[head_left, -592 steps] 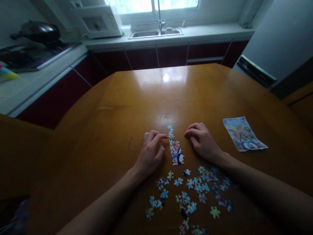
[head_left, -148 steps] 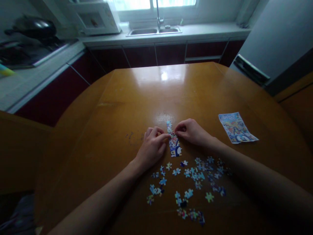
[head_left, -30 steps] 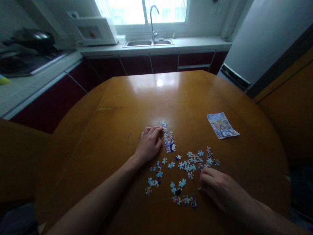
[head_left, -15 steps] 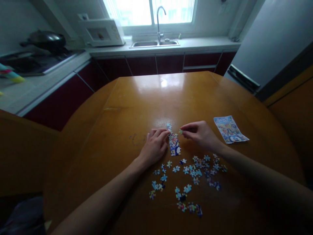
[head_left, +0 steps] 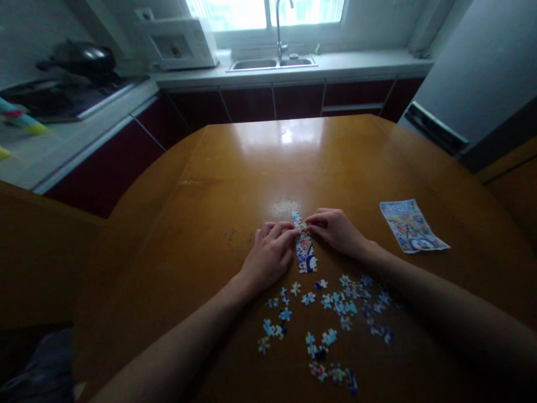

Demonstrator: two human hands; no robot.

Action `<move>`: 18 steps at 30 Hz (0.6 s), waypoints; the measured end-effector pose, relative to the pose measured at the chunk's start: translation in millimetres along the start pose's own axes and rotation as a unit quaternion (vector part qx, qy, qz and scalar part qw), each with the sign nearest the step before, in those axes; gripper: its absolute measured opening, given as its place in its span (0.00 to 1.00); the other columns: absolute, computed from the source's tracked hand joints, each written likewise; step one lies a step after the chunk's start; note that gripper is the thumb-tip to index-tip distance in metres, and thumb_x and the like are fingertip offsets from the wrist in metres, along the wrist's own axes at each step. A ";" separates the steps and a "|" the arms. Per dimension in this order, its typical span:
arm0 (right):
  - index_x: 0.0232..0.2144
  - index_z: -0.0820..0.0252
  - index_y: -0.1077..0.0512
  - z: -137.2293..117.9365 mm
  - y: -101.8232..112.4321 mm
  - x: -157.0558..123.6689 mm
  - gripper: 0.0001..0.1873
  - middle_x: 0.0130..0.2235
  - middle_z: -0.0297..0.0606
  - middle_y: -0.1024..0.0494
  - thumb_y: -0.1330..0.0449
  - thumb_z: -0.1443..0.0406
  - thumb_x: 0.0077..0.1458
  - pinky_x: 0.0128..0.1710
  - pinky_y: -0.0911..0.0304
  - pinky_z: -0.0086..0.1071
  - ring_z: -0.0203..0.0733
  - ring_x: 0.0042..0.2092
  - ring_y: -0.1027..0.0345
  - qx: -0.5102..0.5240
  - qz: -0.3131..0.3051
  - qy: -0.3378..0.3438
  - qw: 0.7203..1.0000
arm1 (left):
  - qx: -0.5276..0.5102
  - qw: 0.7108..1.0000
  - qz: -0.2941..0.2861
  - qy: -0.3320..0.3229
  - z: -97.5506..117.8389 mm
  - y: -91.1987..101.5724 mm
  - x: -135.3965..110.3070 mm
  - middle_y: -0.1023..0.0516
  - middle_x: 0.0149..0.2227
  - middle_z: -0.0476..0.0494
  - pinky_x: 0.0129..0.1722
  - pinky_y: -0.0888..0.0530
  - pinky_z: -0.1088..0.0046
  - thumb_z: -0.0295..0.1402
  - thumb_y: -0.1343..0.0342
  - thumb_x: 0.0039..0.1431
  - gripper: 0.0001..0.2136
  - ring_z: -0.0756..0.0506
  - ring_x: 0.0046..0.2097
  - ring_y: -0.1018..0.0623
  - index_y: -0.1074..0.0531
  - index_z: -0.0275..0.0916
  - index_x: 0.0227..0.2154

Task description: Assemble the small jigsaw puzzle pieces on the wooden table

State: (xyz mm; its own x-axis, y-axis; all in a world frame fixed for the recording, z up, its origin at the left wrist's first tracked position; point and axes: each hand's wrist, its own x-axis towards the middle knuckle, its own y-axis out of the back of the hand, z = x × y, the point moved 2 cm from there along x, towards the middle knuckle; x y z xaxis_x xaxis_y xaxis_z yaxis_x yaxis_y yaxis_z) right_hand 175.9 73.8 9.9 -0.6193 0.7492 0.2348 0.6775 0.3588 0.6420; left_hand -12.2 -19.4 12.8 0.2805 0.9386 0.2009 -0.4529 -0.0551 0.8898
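A narrow strip of joined jigsaw puzzle (head_left: 306,256) lies on the wooden table. My left hand (head_left: 271,252) rests along its left side, fingers closed together and fingertips holding the strip's upper part. From the other side, my right hand (head_left: 338,230) pinches a small yellow-green puzzle piece (head_left: 303,226) against the strip's right edge. The fingertips partly cover that piece, so whether it is locked in cannot be seen. Below the hands several loose puzzle pieces (head_left: 339,302) are scattered, some near my right forearm.
A creased printed picture sheet (head_left: 413,226) lies right of my right hand. Beyond the table (head_left: 251,168) are a counter with a sink (head_left: 254,65), a white microwave (head_left: 180,45) and a wok (head_left: 84,57) on the stove. A fridge (head_left: 474,73) stands at the right.
My right hand has moved left with the puzzle piece, from a gap beside the strip to its edge. My left hand stays at the strip. The camera view has shifted slightly.
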 end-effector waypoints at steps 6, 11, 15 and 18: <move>0.33 0.56 0.19 0.3 0.5 1.5 0.05 0.34 0.39 0.21 0.36 0.67 0.58 0.38 0.36 0.34 0.40 0.35 0.29 -0.048 -0.028 -0.010 0.998 | 0.003 1.000 -0.001 0.001 0.5 0.5 0.1 0.28 0.57 0.48 0.56 0.35 0.54 0.24 0.47 0.62 0.19 0.38 0.56 0.34 0.29 0.49 0.53; 0.35 0.56 0.19 0.5 0.8 1.3 0.04 0.34 0.39 0.21 0.36 0.66 0.58 0.37 0.36 0.34 0.40 0.35 0.29 -0.062 -0.039 -0.008 0.997 | 0.006 1.000 -0.005 0.001 1.0 0.6 0.2 0.28 0.57 0.49 0.55 0.34 0.55 0.24 0.47 0.63 0.19 0.38 0.56 0.34 0.30 0.49 0.53; 0.35 0.58 0.19 -0.6 1.6 -0.1 0.05 0.34 0.39 0.22 0.36 0.67 0.58 0.36 0.36 0.33 0.40 0.35 0.29 -0.064 -0.044 -0.002 0.997 | 0.006 1.000 -0.006 0.002 0.7 1.0 0.3 0.28 0.57 0.49 0.55 0.34 0.55 0.24 0.47 0.62 0.19 0.38 0.56 0.34 0.30 0.49 0.54; 0.36 0.59 0.19 -1.5 4.2 -2.7 0.07 0.34 0.39 0.22 0.38 0.68 0.60 0.37 0.35 0.33 0.39 0.36 0.29 -0.059 -0.040 0.002 0.997 | 0.006 1.000 -0.004 0.002 -0.3 1.6 0.5 0.28 0.57 0.49 0.55 0.34 0.56 0.24 0.47 0.62 0.19 0.39 0.57 0.35 0.30 0.49 0.54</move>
